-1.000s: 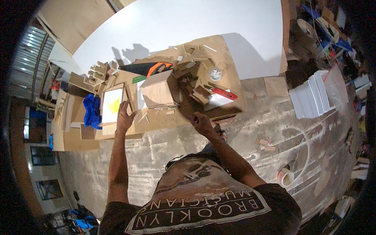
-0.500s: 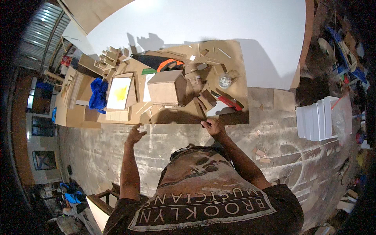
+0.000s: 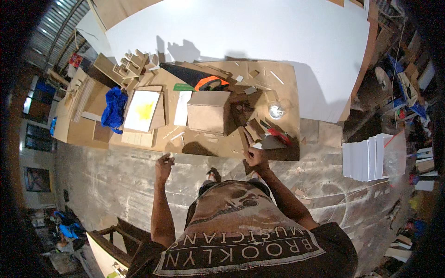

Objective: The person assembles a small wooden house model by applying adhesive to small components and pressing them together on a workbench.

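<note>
My left hand (image 3: pixel 164 167) is just off the near edge of the low worktable (image 3: pixel 169 147), its fingers curled in. A pale spot shows at its fingertips, too small to name. My right hand (image 3: pixel 257 158) is at the table's near edge, fingers closed against the near end of a thin brown wooden strip (image 3: pixel 244 141); whether it grips the strip is hidden. Beyond it lie a red-handled tool (image 3: pixel 278 135) and small wooden blocks (image 3: pixel 255 126). Left of these stands a brown box (image 3: pixel 206 116), with a white sheet (image 3: pixel 182 109) beside it.
A handsaw (image 3: pixel 211 83) with an orange-and-black handle lies behind the box. A yellow-stained white board (image 3: pixel 141 110), blue cloth (image 3: pixel 114 109) and clear round container (image 3: pixel 276 110) are on the table. White panels (image 3: pixel 366 157) stand right; a wooden frame (image 3: pixel 116 241) is lower left.
My view has shifted, so the table appears lower and further right. My left hand's fingers have drawn in from a stretched pose. My right hand has come closer to the wooden strip.
</note>
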The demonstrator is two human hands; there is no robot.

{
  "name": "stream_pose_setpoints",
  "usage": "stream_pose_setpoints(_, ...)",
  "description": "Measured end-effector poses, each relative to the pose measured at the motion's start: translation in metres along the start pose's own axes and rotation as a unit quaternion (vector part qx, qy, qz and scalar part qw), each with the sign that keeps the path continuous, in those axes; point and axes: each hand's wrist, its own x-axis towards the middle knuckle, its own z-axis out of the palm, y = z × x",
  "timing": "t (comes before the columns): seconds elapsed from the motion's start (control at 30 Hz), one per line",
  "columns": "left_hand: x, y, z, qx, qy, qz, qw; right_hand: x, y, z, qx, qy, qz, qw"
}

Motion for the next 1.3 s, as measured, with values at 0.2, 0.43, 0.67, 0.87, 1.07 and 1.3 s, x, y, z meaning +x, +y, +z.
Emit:
stream_pose_setpoints(0.2,0.089,0.079,-0.005,-0.051,-0.104,0.185,0.976,0.081,-0.043,0.003,-0.077,0.129,-0.082,0.985)
stream_pose_setpoints(0.43,0.154,0.174,0.04,0.062,-0.169,0.468,0.865,0.165,-0.129,0.014,-0.294,0.023,-0.135,0.946)
stream_pose_setpoints(0.67,0.178,0.174,0.043,0.13,-0.242,0.473,0.837,0.172,-0.125,0.029,-0.322,-0.032,-0.058,0.944)
stream_pose_setpoints(0.87,0.173,0.177,0.03,0.114,-0.233,0.481,0.838,0.173,-0.136,0.032,-0.355,-0.044,-0.082,0.93)
stream_pose_setpoints(1.07,0.168,0.178,0.021,-0.005,-0.244,0.439,0.865,0.185,-0.143,0.033,-0.33,-0.095,0.006,0.939)
stream_pose_setpoints(1.3,0.204,0.038,-0.002,-0.121,-0.173,0.233,0.949,0.183,-0.176,0.044,-0.38,-0.069,-0.043,0.921)
